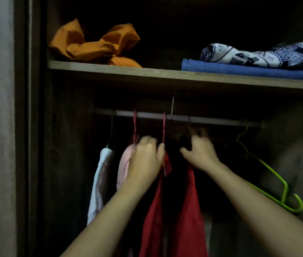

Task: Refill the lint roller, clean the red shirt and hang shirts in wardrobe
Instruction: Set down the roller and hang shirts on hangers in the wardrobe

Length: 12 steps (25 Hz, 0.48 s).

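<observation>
Standing at the open wardrobe (35, 127), everything hangs off the rail (212, 121): the red shirt (189, 210) drops straight down from its middle stretch, its long axis vertical, carried on a hanger (164, 127) whose hook sits over the rail. The left hand (145, 156) is just below the rail, right at the foot of that hook, fingers curled and thumb pressed in, gripping the hanger at its neck where the shirt's collar begins. The right hand (200, 151) is below the rail too, a little further along it, reaching into the dark by the shirt's other shoulder; it is blurred and its fingertips are lost in shadow, so I cannot tell whether it grasps anything. The shirt lies between the two hands, with the left one nearer the hook. I'd judge the next move is settling the shoulders or letting go. Further along the rail beyond the left hand hang a pink shirt (125, 164) and a white shirt (98, 182); towards the rail's opposite end dangles a green hanger (275, 180)
</observation>
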Each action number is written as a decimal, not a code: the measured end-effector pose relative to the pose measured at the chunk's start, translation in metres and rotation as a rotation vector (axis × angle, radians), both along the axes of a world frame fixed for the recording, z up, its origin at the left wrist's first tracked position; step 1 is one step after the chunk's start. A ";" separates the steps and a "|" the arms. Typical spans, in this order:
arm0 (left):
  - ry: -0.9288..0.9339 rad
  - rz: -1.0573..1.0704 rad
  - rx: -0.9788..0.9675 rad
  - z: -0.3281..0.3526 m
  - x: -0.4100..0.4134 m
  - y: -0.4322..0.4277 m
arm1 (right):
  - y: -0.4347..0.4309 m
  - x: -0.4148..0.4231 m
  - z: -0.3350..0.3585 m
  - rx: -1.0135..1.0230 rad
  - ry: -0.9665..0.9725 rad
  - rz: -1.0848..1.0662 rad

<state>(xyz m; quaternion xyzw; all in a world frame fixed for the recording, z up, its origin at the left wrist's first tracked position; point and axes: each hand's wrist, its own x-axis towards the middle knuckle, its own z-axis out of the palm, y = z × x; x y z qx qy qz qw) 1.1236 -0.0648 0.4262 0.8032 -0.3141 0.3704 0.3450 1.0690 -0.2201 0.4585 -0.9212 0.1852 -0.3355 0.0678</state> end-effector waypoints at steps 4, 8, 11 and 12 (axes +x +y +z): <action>0.362 0.126 0.198 0.008 0.032 0.040 | 0.048 -0.016 -0.016 -0.411 0.133 0.465; 0.573 0.067 0.231 -0.010 0.022 0.033 | 0.061 -0.010 -0.041 -0.447 0.396 0.382; 0.585 0.043 0.200 -0.010 0.021 0.038 | 0.059 -0.013 -0.043 -0.414 0.431 0.361; 0.601 0.048 0.198 -0.009 0.021 0.042 | 0.060 -0.016 -0.043 -0.410 0.442 0.359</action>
